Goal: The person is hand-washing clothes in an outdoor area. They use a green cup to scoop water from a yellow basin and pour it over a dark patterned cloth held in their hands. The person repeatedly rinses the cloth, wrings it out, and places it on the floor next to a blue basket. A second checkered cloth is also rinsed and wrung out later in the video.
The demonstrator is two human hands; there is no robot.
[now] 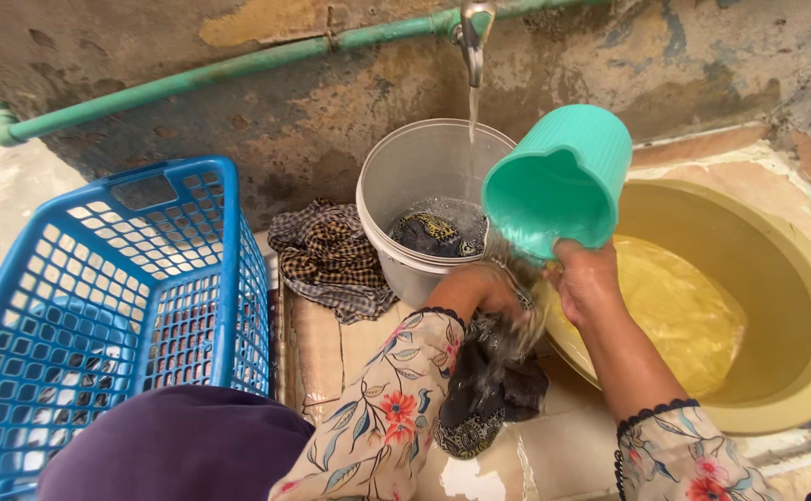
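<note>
Stained wall behind — right hand tips green scoop over dark cloth.

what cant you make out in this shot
Head view only:
- Left hand fingers: blurred by poured water and dark wet cloth, so its grip is unclear.
- Green jug handle: hidden under right hand.
- Blue basket: cut by left edge.
- Yellow basin: cut by right edge.

A home's outdoor hand-washing spot: a running tap on a green pipe along a stained concrete wall, with a blue laundry basket, white bucket and yellow basin.
</note>
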